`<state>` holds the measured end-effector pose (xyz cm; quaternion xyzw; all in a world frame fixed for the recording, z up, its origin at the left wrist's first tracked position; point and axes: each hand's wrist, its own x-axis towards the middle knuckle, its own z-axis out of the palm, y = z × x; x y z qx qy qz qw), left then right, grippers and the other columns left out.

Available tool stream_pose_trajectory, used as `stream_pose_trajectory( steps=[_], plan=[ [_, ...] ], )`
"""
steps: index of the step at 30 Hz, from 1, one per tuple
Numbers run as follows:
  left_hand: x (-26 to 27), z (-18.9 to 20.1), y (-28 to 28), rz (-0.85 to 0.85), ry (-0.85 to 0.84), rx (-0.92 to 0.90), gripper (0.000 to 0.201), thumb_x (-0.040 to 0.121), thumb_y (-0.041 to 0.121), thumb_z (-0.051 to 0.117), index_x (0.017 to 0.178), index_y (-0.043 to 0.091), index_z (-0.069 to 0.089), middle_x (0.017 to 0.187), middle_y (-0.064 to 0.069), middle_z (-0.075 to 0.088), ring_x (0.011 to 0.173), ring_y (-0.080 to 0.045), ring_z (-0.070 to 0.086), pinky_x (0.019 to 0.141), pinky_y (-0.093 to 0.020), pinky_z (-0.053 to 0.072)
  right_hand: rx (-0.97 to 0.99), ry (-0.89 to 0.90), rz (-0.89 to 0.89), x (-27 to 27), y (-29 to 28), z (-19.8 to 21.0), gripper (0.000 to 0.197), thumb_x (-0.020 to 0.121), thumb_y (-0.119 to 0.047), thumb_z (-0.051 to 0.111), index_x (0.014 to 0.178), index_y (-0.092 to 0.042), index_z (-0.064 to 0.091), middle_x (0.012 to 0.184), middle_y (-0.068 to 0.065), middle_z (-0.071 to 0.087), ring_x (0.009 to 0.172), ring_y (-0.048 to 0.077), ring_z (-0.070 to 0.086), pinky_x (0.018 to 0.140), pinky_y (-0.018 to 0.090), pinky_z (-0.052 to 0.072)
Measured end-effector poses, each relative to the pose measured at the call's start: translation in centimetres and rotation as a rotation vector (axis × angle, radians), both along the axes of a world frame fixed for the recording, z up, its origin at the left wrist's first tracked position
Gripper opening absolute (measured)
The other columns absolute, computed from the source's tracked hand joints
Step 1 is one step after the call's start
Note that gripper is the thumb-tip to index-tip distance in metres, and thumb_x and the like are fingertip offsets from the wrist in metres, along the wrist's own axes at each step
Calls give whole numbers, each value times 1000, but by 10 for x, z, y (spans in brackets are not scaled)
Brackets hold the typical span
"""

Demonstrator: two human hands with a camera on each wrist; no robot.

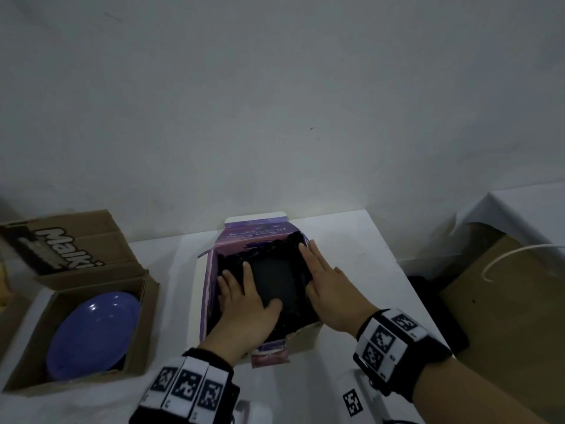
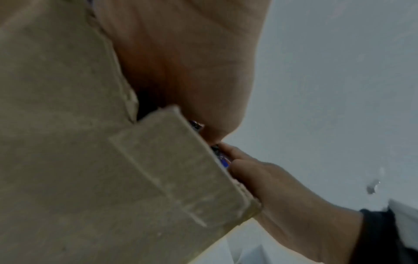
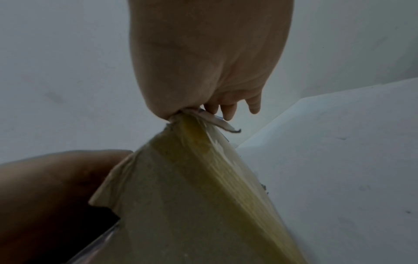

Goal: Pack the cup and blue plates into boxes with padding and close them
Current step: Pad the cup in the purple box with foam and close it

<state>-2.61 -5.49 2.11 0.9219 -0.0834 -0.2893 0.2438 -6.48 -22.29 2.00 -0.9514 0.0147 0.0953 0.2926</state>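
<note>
An open purple box [image 1: 210,289] stands mid-table in the head view, filled with black padding [image 1: 276,280]. My left hand [image 1: 244,296] lies flat on the padding with its fingers straight, pressing down. My right hand [image 1: 319,270] rests with straight fingers along the box's right edge, touching the padding there. Whatever lies under the padding is hidden. A blue plate [image 1: 91,332] sits tilted in an open brown cardboard box [image 1: 149,301] at the left. The left wrist view shows my left palm [image 2: 192,62] above a cardboard flap [image 2: 169,169]. The right wrist view shows my right palm [image 3: 208,53] on the box wall [image 3: 192,196].
A white wall rises just behind the table. Off the table's right edge stands a brown paper bag [image 1: 504,289] with a white handle, and a dark object [image 1: 428,298] beside it. A white piece with a printed marker [image 1: 354,402] lies at the near edge.
</note>
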Motion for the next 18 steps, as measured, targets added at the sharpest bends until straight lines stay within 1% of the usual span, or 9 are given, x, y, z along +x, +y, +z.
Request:
stream_pose_trajectory(
  steps=[3, 5, 6, 8, 10, 12, 13, 16, 18],
  plan=[
    [8, 9, -5, -49, 13, 74, 89, 92, 49, 42, 146, 22, -23, 152, -11, -33, 140, -37, -26, 117, -52, 0, 45, -16, -7, 0, -1, -2, 62, 100, -21, 26, 149, -31, -11, 158, -9, -13, 144, 12, 15, 116, 45, 15],
    [15, 20, -14, -120, -104, 141, 87, 92, 54, 42, 148, 26, -19, 154, -4, -30, 141, -38, -24, 115, -60, 7, 75, -37, -39, -1, -2, -6, 60, 99, -22, 26, 149, -36, -6, 158, -11, -8, 142, 13, 22, 115, 45, 19],
    [18, 24, -21, -175, -183, 172, 84, 92, 53, 42, 149, 29, -15, 155, -2, -27, 142, -37, -23, 112, -65, 9, 84, -61, -58, -1, -2, -8, 59, 98, -24, 25, 148, -38, -3, 159, -12, -4, 140, 16, 28, 113, 45, 24],
    [24, 28, -35, -292, -269, 227, 76, 92, 50, 43, 150, 32, -5, 157, -4, -22, 143, -33, -22, 108, -71, 9, 92, -118, -88, -3, 0, -12, 59, 93, -32, 20, 147, -42, -1, 159, -9, 7, 133, 21, 39, 106, 45, 35],
    [24, 27, -46, -356, -309, 317, 70, 94, 44, 40, 150, 30, 0, 156, -12, -22, 143, -33, -23, 106, -73, 9, 105, -154, -117, -4, 3, -15, 62, 89, -38, 16, 147, -43, -5, 158, -7, 17, 127, 23, 46, 102, 44, 39],
    [17, 21, -52, -364, -396, 410, 64, 97, 36, 36, 150, 24, 2, 155, -20, -17, 143, -37, -19, 107, -71, 11, 110, -167, -137, -6, 5, -16, 63, 90, -37, 17, 147, -43, -8, 158, -6, 16, 120, 24, 52, 98, 43, 43],
    [14, 19, -54, -366, -466, 445, 61, 97, 34, 34, 149, 20, 5, 155, -22, -10, 144, -38, -11, 108, -67, 15, 103, -167, -142, -6, 6, -16, 63, 90, -36, 17, 147, -42, -9, 159, -6, 13, 117, 24, 54, 96, 42, 44],
    [16, 16, -54, -441, -663, 413, 58, 92, 32, 37, 145, 16, 19, 147, -13, 20, 135, -31, 21, 104, -48, 29, 107, -173, -145, -5, 7, -15, 63, 90, -35, 18, 148, -38, -7, 159, -6, 10, 113, 23, 56, 97, 41, 44],
    [27, 16, -55, -526, -600, 333, 63, 89, 33, 42, 145, 17, 18, 144, -7, 23, 129, -27, 26, 101, -44, 31, 119, -174, -140, -6, 7, -13, 64, 90, -34, 19, 148, -37, -7, 158, -4, 15, 107, 23, 58, 95, 42, 45]
  ],
)
